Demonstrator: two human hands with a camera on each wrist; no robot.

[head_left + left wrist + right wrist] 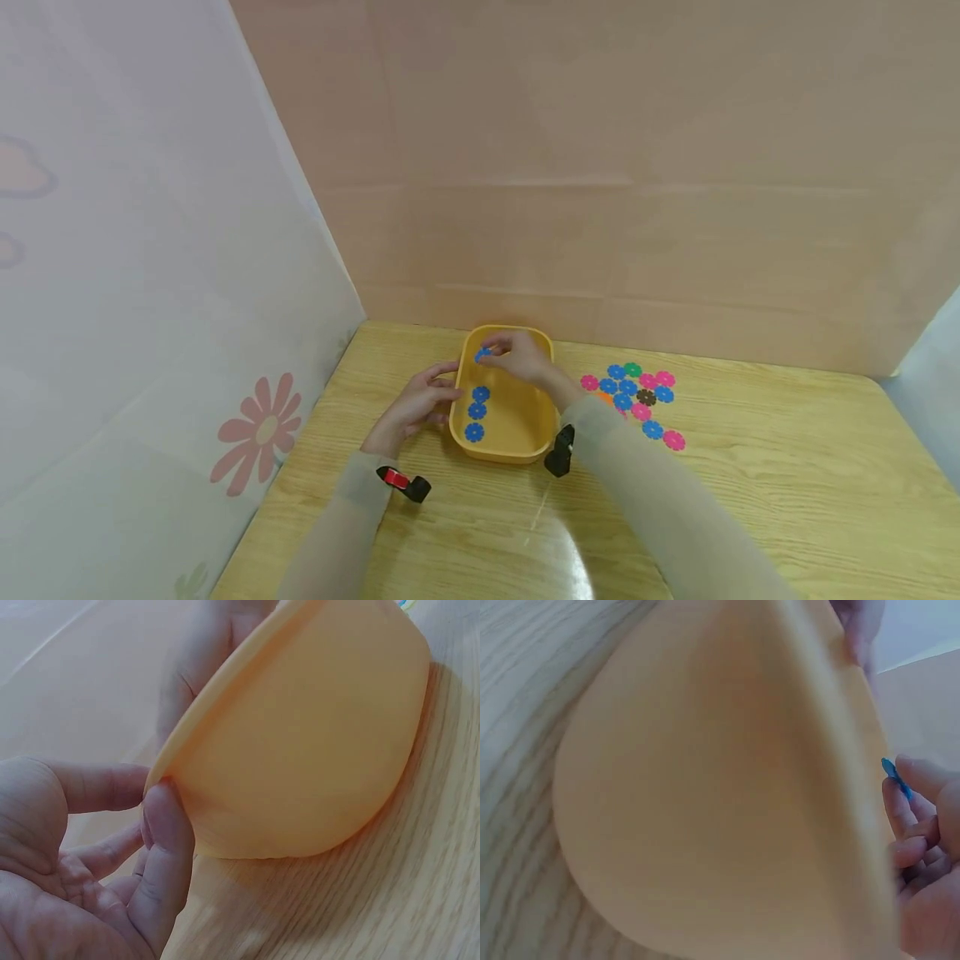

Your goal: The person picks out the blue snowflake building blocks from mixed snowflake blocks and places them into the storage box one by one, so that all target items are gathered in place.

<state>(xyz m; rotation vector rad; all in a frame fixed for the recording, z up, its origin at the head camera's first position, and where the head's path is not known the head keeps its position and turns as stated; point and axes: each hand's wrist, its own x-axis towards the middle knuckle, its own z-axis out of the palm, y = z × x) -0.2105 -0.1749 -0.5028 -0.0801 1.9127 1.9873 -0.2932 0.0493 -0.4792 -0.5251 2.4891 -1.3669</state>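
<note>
A yellow plastic tray (517, 457) stands on the table. Thumb and forefinger of my left hand (420, 404) pinch its left rim, which the left wrist view shows from close up. Over the far part of the tray, my right hand (519, 357) pinches a blue flower-shaped disc (897, 778) between thumb and fingertips. Three more discs of the same kind lie inside along the left wall: a far one (481, 393), a middle one (477, 411) and a near one (474, 432).
Right of the tray, several loose flower-shaped discs are spread on the wooden table (787, 467), among them a green one (633, 369), a dark brown one (647, 397) and a pink one (674, 440). A wall (600, 167) rises close behind the tray, another (150, 292) at left.
</note>
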